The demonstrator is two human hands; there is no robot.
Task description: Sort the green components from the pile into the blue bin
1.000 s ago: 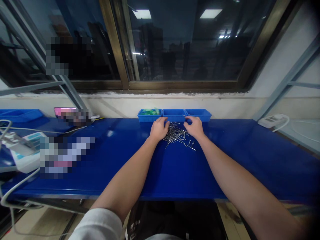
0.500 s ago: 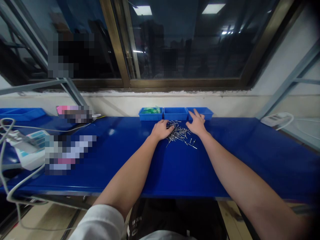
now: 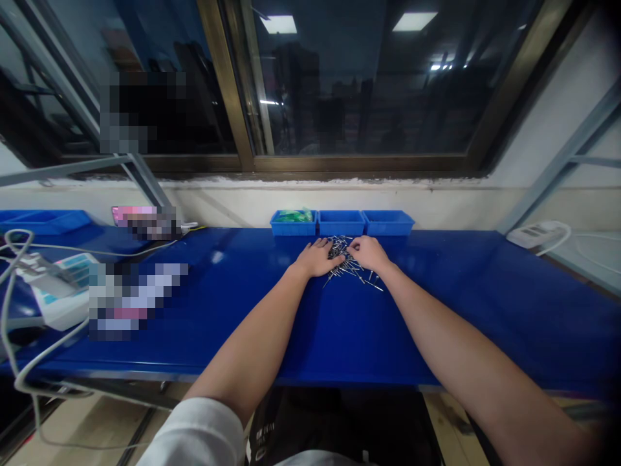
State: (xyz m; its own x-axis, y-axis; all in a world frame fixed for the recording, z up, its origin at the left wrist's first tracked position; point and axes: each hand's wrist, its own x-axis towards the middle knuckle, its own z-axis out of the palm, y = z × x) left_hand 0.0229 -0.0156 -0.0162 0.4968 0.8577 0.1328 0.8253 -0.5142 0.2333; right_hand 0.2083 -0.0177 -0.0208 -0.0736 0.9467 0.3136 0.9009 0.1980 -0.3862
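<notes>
A loose pile of slim silvery blind rivets [image 3: 356,266] lies on the blue tabletop [image 3: 334,336], some pointing out towards me. Along its left side rests my left hand [image 3: 314,259], palm down and fingers apart, its thumb stretched across the rivets. My right hand [image 3: 369,254] is at the pile's right edge, thumb and fingertips pinched together among the rivets. A rivet seems to be between them, though the fingers hide most of it. Just behind the pile stand three small blue bins: a left bin [image 3: 294,228] with green plastic inside, a middle bin [image 3: 341,226] and a right bin [image 3: 388,226].
To the left are a white device with a cable [image 3: 63,310], a blurred-out patch, a phone-like object [image 3: 136,217] and a blue tray [image 3: 48,222]. A white power strip [image 3: 533,234] sits at the back right. Grey metal braces and a window rise behind the table.
My right hand has moved from the right bin down and towards me to the pile, and its spread fingers have closed into a pinch. My left hand stays by the pile, its thumb reaching further over it.
</notes>
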